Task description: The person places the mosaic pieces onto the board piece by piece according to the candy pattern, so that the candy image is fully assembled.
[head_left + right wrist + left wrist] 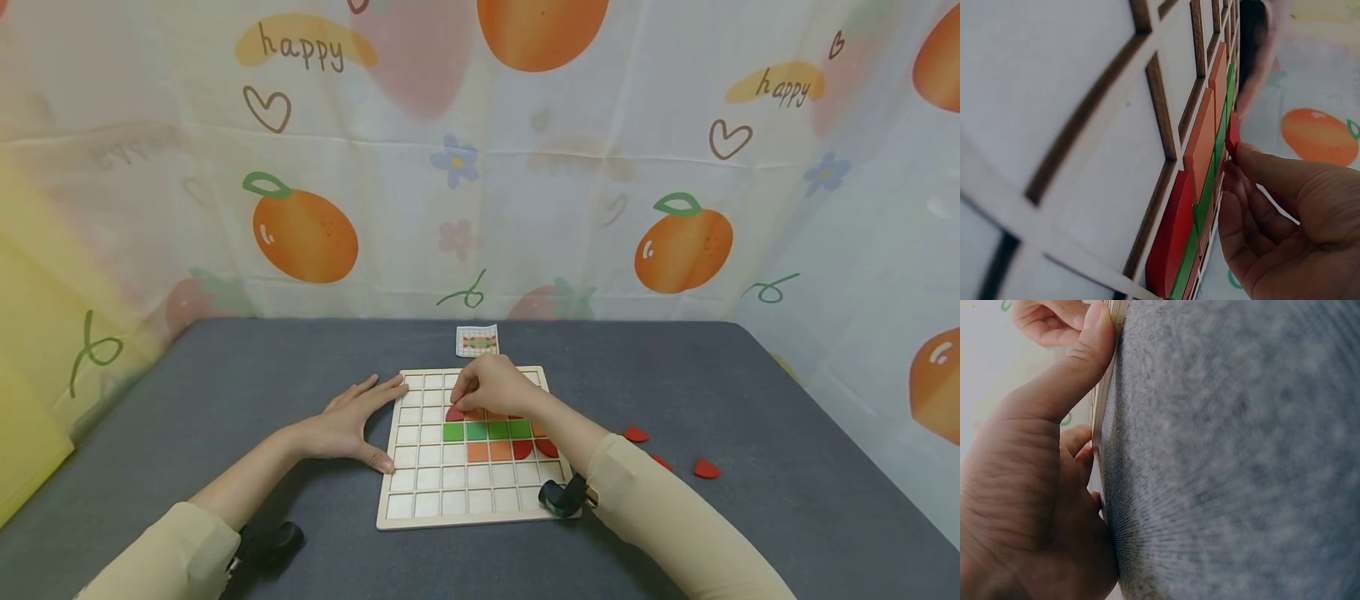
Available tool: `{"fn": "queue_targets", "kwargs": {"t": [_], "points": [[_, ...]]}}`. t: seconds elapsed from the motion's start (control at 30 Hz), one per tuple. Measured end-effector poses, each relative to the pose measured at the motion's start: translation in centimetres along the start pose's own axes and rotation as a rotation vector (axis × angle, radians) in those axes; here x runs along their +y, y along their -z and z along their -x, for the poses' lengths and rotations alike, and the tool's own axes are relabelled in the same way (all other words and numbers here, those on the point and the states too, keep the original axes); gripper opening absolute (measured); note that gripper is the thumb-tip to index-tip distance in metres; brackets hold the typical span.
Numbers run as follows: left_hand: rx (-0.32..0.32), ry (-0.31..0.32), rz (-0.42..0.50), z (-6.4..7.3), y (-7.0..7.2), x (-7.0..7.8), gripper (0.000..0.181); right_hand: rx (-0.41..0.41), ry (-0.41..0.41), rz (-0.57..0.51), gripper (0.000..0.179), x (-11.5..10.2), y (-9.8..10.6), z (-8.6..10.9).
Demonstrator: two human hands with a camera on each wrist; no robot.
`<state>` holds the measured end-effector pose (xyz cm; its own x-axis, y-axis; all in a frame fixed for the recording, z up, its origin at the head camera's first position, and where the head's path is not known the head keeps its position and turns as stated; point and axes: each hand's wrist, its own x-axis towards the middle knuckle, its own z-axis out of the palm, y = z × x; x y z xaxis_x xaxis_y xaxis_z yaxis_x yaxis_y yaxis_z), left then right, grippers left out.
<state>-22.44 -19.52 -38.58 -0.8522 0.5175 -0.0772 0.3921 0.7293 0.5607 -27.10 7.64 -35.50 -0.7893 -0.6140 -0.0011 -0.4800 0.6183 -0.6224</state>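
Note:
My right hand [495,387] pinches a small red piece with a curved edge [1232,132] between thumb and fingertips, over the row above the green squares [497,430]. The white gridded board [420,505] lies flat on the table. My left hand [337,425] rests spread at the board's left side, thumb and fingertips touching its edge; the left wrist view shows the thumb [1079,365] along that edge. Orange squares [489,452] and curved red pieces [547,448] sit in the row below the green. My right hand and forearm partly cover the upper row.
A small printed card [477,342] with a coloured pattern lies behind the board. To the right, on the dark table [787,517], are three loose red pieces [707,468], one partly behind my right sleeve [660,508]. A patterned curtain [525,233] hangs behind.

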Motion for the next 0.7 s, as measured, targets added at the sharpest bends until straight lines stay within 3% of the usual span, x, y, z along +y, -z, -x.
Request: {"fn": "queue_targets", "kwargs": {"t": [0.47,0.7], "points": [[0.003,0.003,0.008,-0.1,-0.1,-0.2,0.114,-0.004,0.017,0.063,0.005,-0.1,-0.2,-0.2],[-0.001,-0.006,0.010,0.0,-0.1,-0.2,0.113,0.008,-0.005,0.006,0.009,-0.4,0.9,0.1]]}}
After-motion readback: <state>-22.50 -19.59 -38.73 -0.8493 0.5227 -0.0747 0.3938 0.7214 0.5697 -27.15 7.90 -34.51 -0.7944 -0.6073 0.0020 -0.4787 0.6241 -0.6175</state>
